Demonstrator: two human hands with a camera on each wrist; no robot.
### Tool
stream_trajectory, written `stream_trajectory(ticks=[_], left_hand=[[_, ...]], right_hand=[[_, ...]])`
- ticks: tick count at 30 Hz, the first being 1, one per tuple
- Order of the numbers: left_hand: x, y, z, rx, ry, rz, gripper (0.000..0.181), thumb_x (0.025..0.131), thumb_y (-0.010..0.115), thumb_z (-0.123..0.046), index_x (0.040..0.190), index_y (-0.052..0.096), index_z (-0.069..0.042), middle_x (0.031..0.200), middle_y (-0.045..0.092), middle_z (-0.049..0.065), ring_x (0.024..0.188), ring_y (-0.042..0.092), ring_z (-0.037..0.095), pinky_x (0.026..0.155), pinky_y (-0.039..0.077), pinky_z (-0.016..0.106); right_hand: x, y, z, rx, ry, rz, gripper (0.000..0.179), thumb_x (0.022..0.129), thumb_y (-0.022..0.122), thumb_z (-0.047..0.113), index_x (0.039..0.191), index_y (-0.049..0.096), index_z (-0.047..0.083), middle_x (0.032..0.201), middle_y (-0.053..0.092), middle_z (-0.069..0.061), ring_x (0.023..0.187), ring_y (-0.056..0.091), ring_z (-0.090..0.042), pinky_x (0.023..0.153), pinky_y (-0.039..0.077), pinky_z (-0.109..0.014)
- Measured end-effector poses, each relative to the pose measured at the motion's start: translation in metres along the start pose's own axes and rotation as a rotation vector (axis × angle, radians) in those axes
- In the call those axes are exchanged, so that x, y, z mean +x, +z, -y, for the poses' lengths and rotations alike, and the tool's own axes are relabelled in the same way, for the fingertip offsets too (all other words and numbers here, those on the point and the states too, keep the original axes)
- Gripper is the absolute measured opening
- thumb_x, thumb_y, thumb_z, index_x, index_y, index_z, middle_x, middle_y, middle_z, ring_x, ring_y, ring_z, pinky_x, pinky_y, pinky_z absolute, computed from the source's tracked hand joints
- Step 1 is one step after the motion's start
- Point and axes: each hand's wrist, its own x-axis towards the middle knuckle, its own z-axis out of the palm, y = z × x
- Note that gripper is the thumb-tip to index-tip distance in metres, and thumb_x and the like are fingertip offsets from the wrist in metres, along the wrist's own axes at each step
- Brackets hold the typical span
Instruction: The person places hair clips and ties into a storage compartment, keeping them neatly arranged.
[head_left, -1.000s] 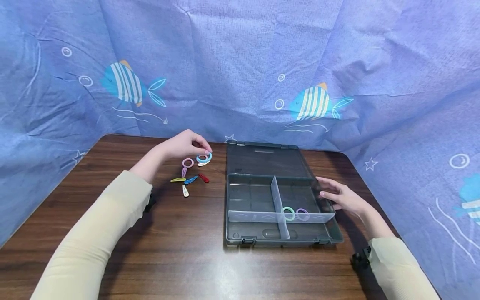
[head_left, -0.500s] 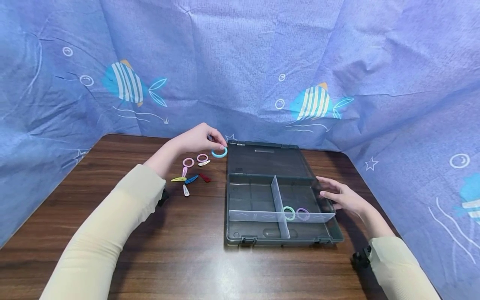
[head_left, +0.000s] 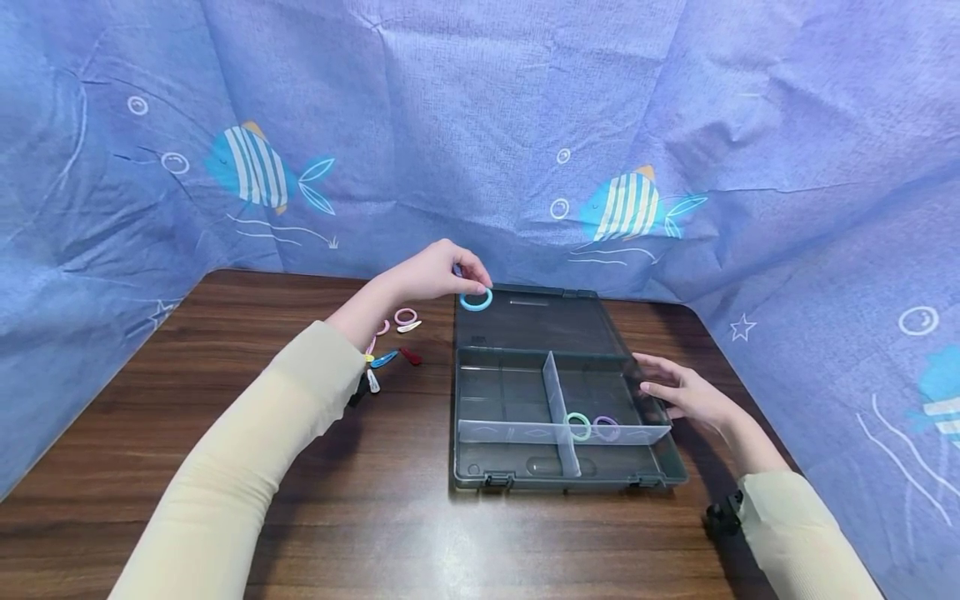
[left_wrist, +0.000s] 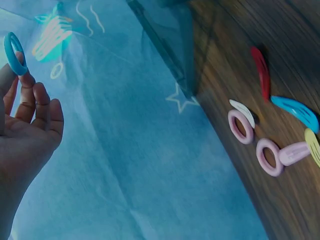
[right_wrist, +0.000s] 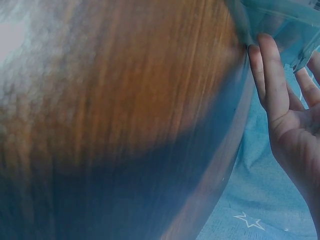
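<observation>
Left hand (head_left: 442, 271): thumb and fingertips are pinching the edge of the blue ring (head_left: 476, 308), nearly closed on it. Blue ring is hanging raised, showing against the left part of the open lid (head_left: 532, 325) of the case (head_left: 498, 387).

Right hand (head_left: 693, 402): fingers are extending nearly straight and apart, touching the right wall of the case, no firm grip showing.

My judgement: the left hand should be pinching lightly, keeping the blue ring clear of the lid and the upright dividers (head_left: 553, 387); the right hand's light contact should be steadying the case.

Materials: case is showing smoky, see-through plastic, boxy, glossy; dividers are looking frosted. Green ring (head_left: 588, 429) and purple ring (head_left: 603, 419) are sitting inside the case, apparently in the back-right compartment, by the cross divider.

Left of the case, slim teardrop clips are lying glossy near two smooth, rounded pink rings (left_wrist: 232, 125), partly hidden by the sleeve (head_left: 247, 454) in the head view. Wood-grained table (head_left: 390, 517) is reflecting light; behind the case, wrinkled fish-print cloth (head_left: 465, 125) is hanging.
</observation>
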Motion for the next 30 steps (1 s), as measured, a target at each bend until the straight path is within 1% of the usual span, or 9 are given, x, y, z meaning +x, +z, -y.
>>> stream_trajectory(ticks=[2, 7, 9, 11, 14, 19, 23, 26, 30], left_hand=[[0.005, 0.003, -0.003, 0.001, 0.013, 0.001, 0.01, 0.086, 0.069, -0.019, 0.093, 0.073, -0.014, 0.085, 0.07, 0.001, 0.077, 0.059, 0.011, 0.075, 0.045, 0.027], [0.017, 0.012, -0.01, -0.025, 0.026, -0.012, 0.009, 0.087, 0.069, -0.019, 0.093, 0.073, -0.014, 0.085, 0.07, -0.001, 0.077, 0.059, 0.011, 0.074, 0.046, 0.027], [0.021, 0.015, -0.013, -0.042, 0.025, -0.013, 0.01, 0.087, 0.068, -0.019, 0.093, 0.073, -0.013, 0.086, 0.07, 0.0, 0.078, 0.06, 0.011, 0.074, 0.046, 0.027], [0.024, 0.018, -0.016, -0.053, 0.028, -0.014, 0.01, 0.087, 0.068, -0.019, 0.093, 0.073, -0.013, 0.087, 0.07, 0.001, 0.078, 0.059, 0.012, 0.074, 0.046, 0.027], [0.029, 0.023, -0.019, -0.066, 0.03, -0.017, 0.01, 0.087, 0.068, -0.018, 0.093, 0.073, -0.012, 0.087, 0.07, 0.002, 0.078, 0.059, 0.012, 0.075, 0.046, 0.027], [0.036, 0.031, -0.024, -0.08, 0.027, -0.023, 0.009, 0.087, 0.068, -0.018, 0.093, 0.073, -0.012, 0.088, 0.07, 0.004, 0.079, 0.058, 0.012, 0.077, 0.045, 0.027], [0.042, 0.038, -0.031, -0.083, 0.032, -0.024, 0.01, 0.087, 0.069, -0.02, 0.093, 0.073, -0.012, 0.087, 0.069, 0.001, 0.081, 0.058, 0.012, 0.079, 0.045, 0.025], [0.048, 0.044, -0.035, -0.091, 0.046, -0.02, 0.011, 0.087, 0.069, -0.02, 0.093, 0.073, -0.012, 0.086, 0.069, -0.001, 0.081, 0.058, 0.012, 0.08, 0.045, 0.025], [0.056, 0.053, -0.041, -0.102, 0.072, -0.019, 0.011, 0.087, 0.069, -0.018, 0.093, 0.073, -0.01, 0.085, 0.069, -0.001, 0.081, 0.059, 0.01, 0.08, 0.045, 0.023]], right_hand=[[0.0, 0.0, 0.0, -0.007, 0.001, 0.0, 0.065, 0.096, 0.055, 0.028, 0.15, 0.022, 0.014, 0.146, 0.029, -0.027, 0.117, 0.052, -0.022, 0.079, 0.052, -0.048], [0.001, -0.001, -0.001, -0.013, 0.008, -0.001, 0.065, 0.096, 0.055, 0.029, 0.15, 0.022, 0.015, 0.146, 0.03, -0.026, 0.119, 0.051, -0.027, 0.08, 0.051, -0.049], [0.001, 0.0, -0.001, -0.013, 0.008, -0.001, 0.065, 0.096, 0.055, 0.029, 0.15, 0.022, 0.015, 0.145, 0.031, -0.026, 0.118, 0.052, -0.025, 0.08, 0.051, -0.049], [0.001, 0.0, -0.001, -0.013, 0.001, 0.0, 0.065, 0.096, 0.055, 0.028, 0.15, 0.022, 0.014, 0.145, 0.03, -0.027, 0.121, 0.049, -0.032, 0.079, 0.051, -0.049], [0.001, 0.0, -0.001, -0.008, 0.0, -0.002, 0.065, 0.096, 0.055, 0.028, 0.15, 0.022, 0.014, 0.145, 0.03, -0.026, 0.119, 0.051, -0.027, 0.079, 0.052, -0.049], [0.0, 0.0, -0.002, 0.006, -0.002, 0.002, 0.065, 0.096, 0.055, 0.027, 0.15, 0.021, 0.014, 0.145, 0.029, -0.027, 0.109, 0.055, -0.008, 0.079, 0.052, -0.048], [0.001, 0.0, -0.003, 0.014, -0.002, 0.004, 0.065, 0.096, 0.054, 0.027, 0.15, 0.021, 0.014, 0.146, 0.028, -0.027, 0.103, 0.055, 0.001, 0.079, 0.052, -0.048], [0.001, 0.0, -0.002, 0.011, 0.002, 0.002, 0.065, 0.096, 0.054, 0.026, 0.15, 0.021, 0.014, 0.146, 0.028, -0.027, 0.104, 0.055, -0.001, 0.079, 0.052, -0.048], [0.0, -0.001, -0.001, -0.002, 0.01, 0.003, 0.065, 0.096, 0.054, 0.029, 0.15, 0.021, 0.015, 0.148, 0.026, -0.026, 0.113, 0.054, -0.014, 0.081, 0.051, -0.049]])
